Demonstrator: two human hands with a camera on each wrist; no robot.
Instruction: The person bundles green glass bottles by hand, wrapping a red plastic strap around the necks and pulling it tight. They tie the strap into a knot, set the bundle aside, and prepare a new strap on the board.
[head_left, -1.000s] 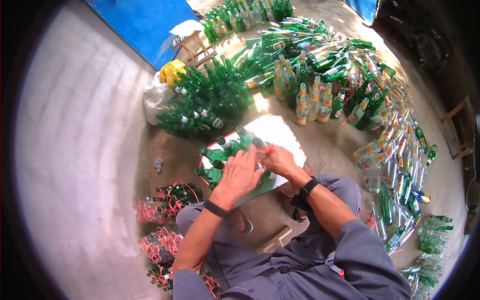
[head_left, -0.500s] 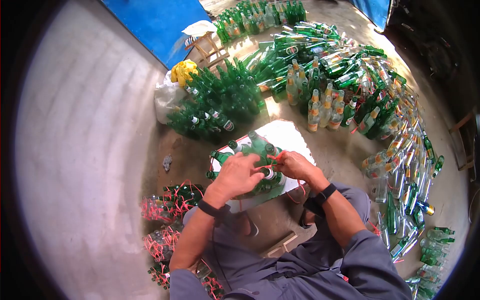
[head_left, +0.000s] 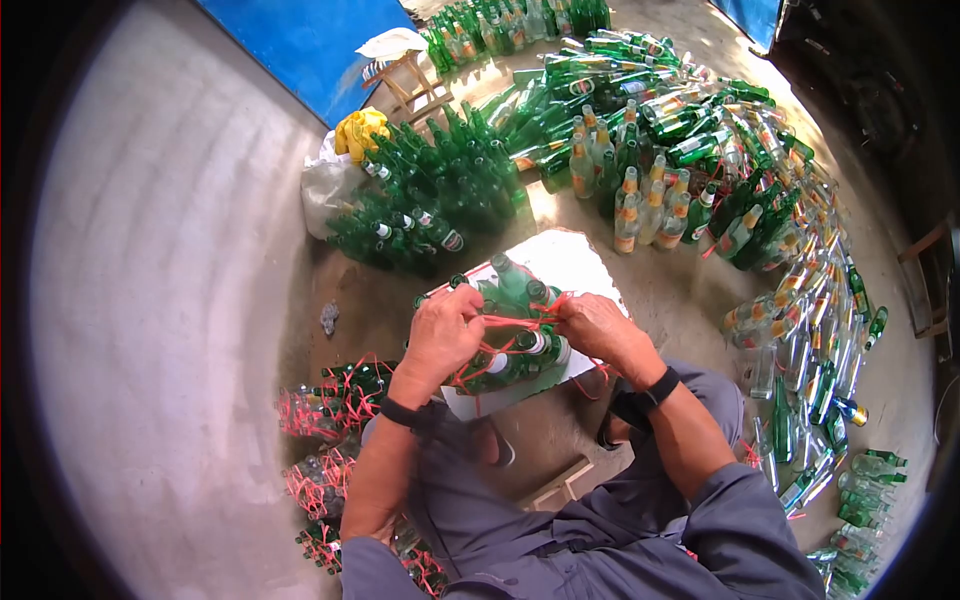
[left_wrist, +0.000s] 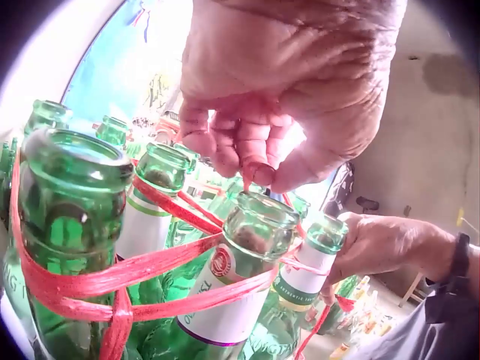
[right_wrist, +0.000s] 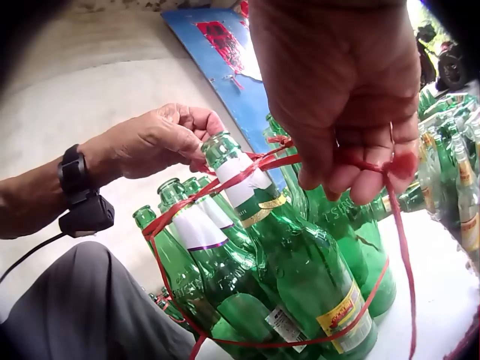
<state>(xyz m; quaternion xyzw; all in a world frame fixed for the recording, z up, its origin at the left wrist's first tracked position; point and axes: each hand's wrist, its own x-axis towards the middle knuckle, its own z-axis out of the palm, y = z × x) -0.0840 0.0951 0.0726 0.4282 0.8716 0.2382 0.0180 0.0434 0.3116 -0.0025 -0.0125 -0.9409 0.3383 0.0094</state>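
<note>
Both hands cinch red string around a cluster of green glass bottles on a white board on the floor.
Left hand [head_left: 445,335] pinches the red string [left_wrist: 161,266] between thumb and fingertips above the necks. Right hand [head_left: 595,322] has its fingers curled round the string, pulled taut. The green bottles [right_wrist: 300,262] stand upright and touching on the white board [head_left: 565,260], between the knees. Likely heavy as a bundle, rigid, fragile and slick, so best taken by the necks or the wrapped string. Neck labels [left_wrist: 225,300] are white with a red round logo, text unreadable. The yellow-red body label [right_wrist: 341,315] is blurred. Embossed shoulder letters look like "TSIN", rest hidden. Loose bottles [head_left: 640,120] crowd the floor beyond.
</note>
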